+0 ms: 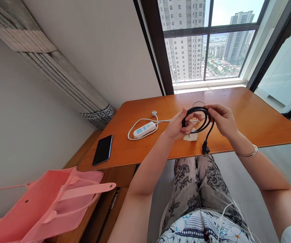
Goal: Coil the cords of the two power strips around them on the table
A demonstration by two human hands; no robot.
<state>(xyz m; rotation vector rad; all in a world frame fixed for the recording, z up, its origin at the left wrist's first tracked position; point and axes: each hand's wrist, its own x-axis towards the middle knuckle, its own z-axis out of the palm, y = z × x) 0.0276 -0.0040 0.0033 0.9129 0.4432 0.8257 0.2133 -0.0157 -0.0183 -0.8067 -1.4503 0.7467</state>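
A black power cord [200, 130] is looped into a coil between my two hands, above the table's near edge. My left hand [179, 125] is closed around the coil's left side, its fingers passing through the loops. On the right side of the coil, my right hand [221, 118] pinches the cord between thumb and fingers. One end of the cord hangs below my right hand with a black plug [205, 147] on it. Behind the coil, a pale adapter-like block [190, 136] lies on the table, partly hidden by my left hand and the cord.
The brown wooden table [257, 118] bears a white power strip [144, 130] with its cable and plug [154, 113], left of my hands. A dark phone [102, 150] lies near the left edge. Lower left is a pink bag [51, 202]. A window [206, 44] stands behind.
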